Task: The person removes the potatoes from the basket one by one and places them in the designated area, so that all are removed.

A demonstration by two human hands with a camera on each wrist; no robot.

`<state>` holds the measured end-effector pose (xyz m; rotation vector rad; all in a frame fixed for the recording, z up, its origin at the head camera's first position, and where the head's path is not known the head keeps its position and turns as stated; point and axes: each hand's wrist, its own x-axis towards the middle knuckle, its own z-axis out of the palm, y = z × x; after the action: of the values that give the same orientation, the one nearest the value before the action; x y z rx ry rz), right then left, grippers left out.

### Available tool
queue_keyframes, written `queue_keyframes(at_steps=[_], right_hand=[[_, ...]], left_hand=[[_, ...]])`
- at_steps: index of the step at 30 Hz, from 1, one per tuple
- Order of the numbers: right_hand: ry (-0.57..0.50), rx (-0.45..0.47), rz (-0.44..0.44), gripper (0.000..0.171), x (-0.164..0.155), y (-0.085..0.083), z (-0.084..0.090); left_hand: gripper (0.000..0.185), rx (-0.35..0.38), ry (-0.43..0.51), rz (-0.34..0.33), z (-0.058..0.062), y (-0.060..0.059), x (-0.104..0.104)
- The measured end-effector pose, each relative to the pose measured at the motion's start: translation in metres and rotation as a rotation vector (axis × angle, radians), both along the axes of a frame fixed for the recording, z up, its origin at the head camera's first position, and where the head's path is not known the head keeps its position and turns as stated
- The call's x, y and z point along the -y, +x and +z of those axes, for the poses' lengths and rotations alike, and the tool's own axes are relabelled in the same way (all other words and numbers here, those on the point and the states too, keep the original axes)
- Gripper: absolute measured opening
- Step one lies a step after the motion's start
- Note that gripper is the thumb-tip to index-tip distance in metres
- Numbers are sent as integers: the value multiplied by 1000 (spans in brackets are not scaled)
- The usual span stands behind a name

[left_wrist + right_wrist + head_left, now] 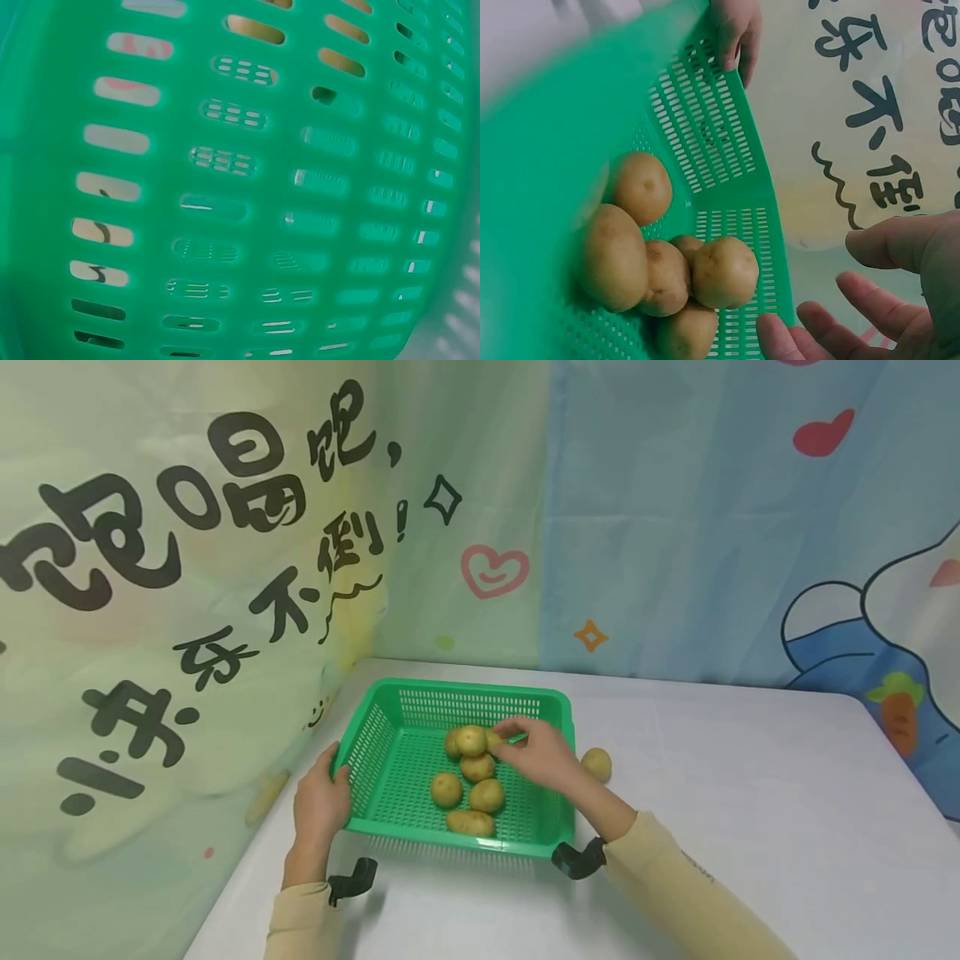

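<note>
A green plastic basket (pixel 397 760) with slotted walls holds several yellow potatoes. My left hand (pixel 322 797) grips its left rim, the thumb over the edge. That hand also shows at the far rim in the right wrist view; the left wrist view is filled by the slotted basket wall (pixel 161 225). Over the basket's right half is my right hand (pixel 536 756), fingers spread and nothing held. In the head view its fingertips overlap a back potato (pixel 492 742), beside an upper potato (pixel 471 741). Nearer the front lies a long potato (pixel 470 823).
One loose potato (pixel 597 764) lies on the white table (pixel 720 793), right of the basket beyond my right forearm. A printed cloth (pixel 660 527) hangs behind the table and along its left side.
</note>
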<state>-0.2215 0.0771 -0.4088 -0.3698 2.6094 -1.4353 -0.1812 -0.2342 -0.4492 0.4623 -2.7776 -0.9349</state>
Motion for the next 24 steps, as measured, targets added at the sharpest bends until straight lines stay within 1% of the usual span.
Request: queue_keyframes(at_steps=[4,7,13,15,21,24], right_hand=[[24,-13,3,32,8,-16,3],[26,-27,4,33,14,-25,-1],[18,38,2,32,26,-29,-10],[26,44,-7,34,30,-31,-13],[57,-28,-6,36,39,-39,-21],[59,-42,0,37,42,-45,-28]], left_hand=[[46,-1,-9,0,1,0,0],[46,2,-4,-1,0,0,0],[46,0,6,-2,-2,1,0],[46,-6,10,-1,-3,0,0],[46,-7,7,2,-5,0,1],[46,-5,2,-6,-5,-1,2]])
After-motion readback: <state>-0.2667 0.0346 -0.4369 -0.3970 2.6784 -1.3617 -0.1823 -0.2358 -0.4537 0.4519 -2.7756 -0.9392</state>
